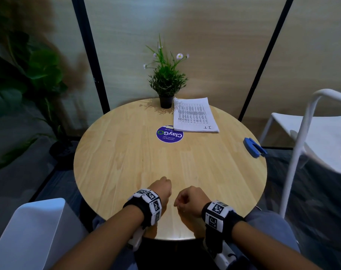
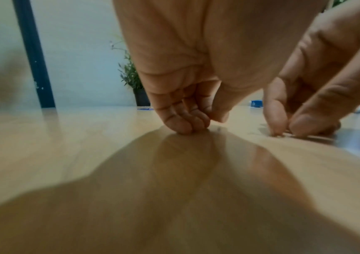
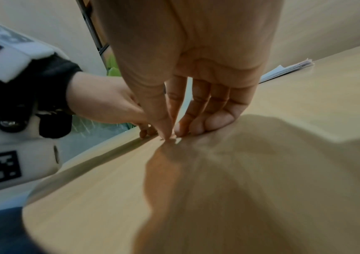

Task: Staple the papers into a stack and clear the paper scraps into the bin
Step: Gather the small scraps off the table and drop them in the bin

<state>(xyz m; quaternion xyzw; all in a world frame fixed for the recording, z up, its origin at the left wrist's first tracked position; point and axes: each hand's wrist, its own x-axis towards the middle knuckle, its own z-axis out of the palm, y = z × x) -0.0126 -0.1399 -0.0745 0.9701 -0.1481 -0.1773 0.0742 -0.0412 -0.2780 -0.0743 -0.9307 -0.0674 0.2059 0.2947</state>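
Both hands rest on the round wooden table [image 1: 126, 162] near its front edge. My left hand [image 1: 161, 189] has its fingers curled under [image 2: 183, 123], knuckles on the wood, and I see nothing in it. Beside it, my right hand [image 1: 187, 201] points down, thumb and forefinger pinched [image 3: 170, 135] on a tiny pale paper scrap [image 3: 176, 140] lying on the wood. A stack of printed papers [image 1: 193, 115] lies at the far right of the table. The blue stapler [image 1: 253, 148] sits at the right edge. No bin is in view.
A potted plant [image 1: 165, 82] stands at the back of the table, next to the papers. A purple round sticker [image 1: 169, 135] is in the table's middle. A white chair [image 1: 312, 133] stands to the right, another white seat [image 1: 29, 230] at lower left.
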